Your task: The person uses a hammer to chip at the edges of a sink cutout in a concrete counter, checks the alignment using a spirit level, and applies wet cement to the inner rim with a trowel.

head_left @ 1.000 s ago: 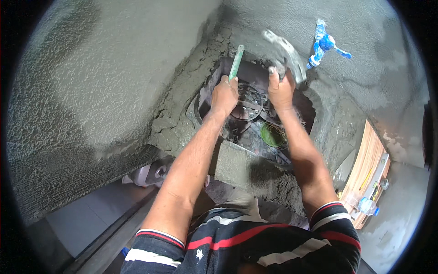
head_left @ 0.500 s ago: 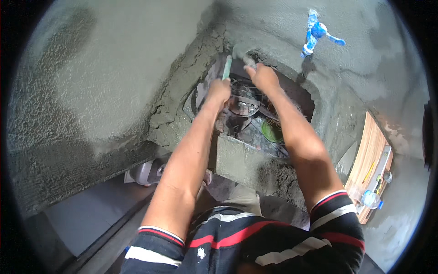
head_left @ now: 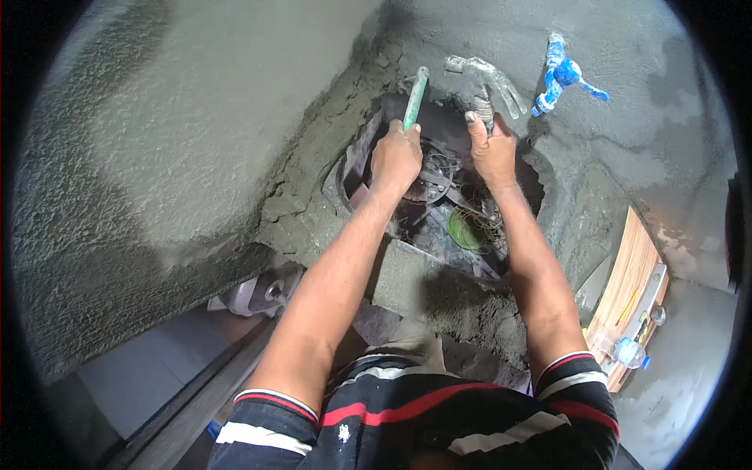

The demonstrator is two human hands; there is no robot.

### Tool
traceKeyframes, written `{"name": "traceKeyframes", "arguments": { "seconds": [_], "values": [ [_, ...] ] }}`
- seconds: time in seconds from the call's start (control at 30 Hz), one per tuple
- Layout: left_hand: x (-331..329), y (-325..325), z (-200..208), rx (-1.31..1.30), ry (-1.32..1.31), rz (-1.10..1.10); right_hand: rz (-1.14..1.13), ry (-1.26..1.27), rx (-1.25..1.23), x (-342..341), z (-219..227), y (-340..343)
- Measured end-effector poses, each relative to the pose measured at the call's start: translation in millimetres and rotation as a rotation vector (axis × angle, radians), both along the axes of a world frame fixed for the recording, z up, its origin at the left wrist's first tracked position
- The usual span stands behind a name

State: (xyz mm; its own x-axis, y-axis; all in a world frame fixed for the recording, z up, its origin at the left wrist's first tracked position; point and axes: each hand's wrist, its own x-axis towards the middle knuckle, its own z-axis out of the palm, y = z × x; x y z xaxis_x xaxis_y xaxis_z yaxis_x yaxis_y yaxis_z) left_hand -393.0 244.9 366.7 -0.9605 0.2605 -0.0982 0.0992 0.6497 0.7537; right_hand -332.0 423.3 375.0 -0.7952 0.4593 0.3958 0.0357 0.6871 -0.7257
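Observation:
My left hand (head_left: pixel 397 159) is closed round a green chisel (head_left: pixel 416 102), whose far end is by the rough mortar at the back of an opening. To its right, my right hand (head_left: pixel 495 155) grips a claw hammer (head_left: pixel 479 67) by its wrapped handle, thumb along it. The hammer head is raised, apart from the chisel. Both hands are over the opening, cut in a wet-looking grey cement ledge (head_left: pixel 407 276). Inside lie dark debris, tangled wire and a green round piece (head_left: pixel 468 228).
A blue-and-white tap (head_left: pixel 561 73) juts from the plastered wall at back right. On a wood-grain board (head_left: pixel 616 270) at right lie a level, a yellow pencil and a plastic bottle (head_left: pixel 631 352). A grey machine-like object (head_left: pixel 254 296) is below the left ledge.
The hammer, blurred near the chisel before, has swung right and now shows plainly. My left hand and the chisel have shifted slightly right. The whole view has moved a little.

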Motion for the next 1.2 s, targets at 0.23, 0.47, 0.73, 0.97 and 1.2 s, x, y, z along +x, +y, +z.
{"name": "traceKeyframes", "arguments": {
  "seconds": [0.23, 0.47, 0.73, 0.97, 1.2],
  "values": [
    [-2.9, -7.3, -15.8, -0.012, 0.037, -0.051, -0.011, 0.135, 0.024, 2.9, 13.2, -2.9],
    [-6.7, -14.3, -9.7, -0.032, 0.071, -0.080, -0.049, 0.184, -0.016, 0.6, -9.3, -5.1],
    [-10.7, -18.9, -3.2, -0.039, 0.035, -0.078, -0.032, 0.175, -0.035, -5.1, -10.8, -8.8],
    [-15.7, -14.1, -14.1, -0.026, 0.005, -0.041, -0.011, -0.311, 0.014, -39.7, -36.5, -0.4],
    [-18.0, -14.5, -14.9, -0.016, -0.006, -0.068, -0.019, -0.041, 0.042, -19.3, -55.9, -1.4]
  ]
}}
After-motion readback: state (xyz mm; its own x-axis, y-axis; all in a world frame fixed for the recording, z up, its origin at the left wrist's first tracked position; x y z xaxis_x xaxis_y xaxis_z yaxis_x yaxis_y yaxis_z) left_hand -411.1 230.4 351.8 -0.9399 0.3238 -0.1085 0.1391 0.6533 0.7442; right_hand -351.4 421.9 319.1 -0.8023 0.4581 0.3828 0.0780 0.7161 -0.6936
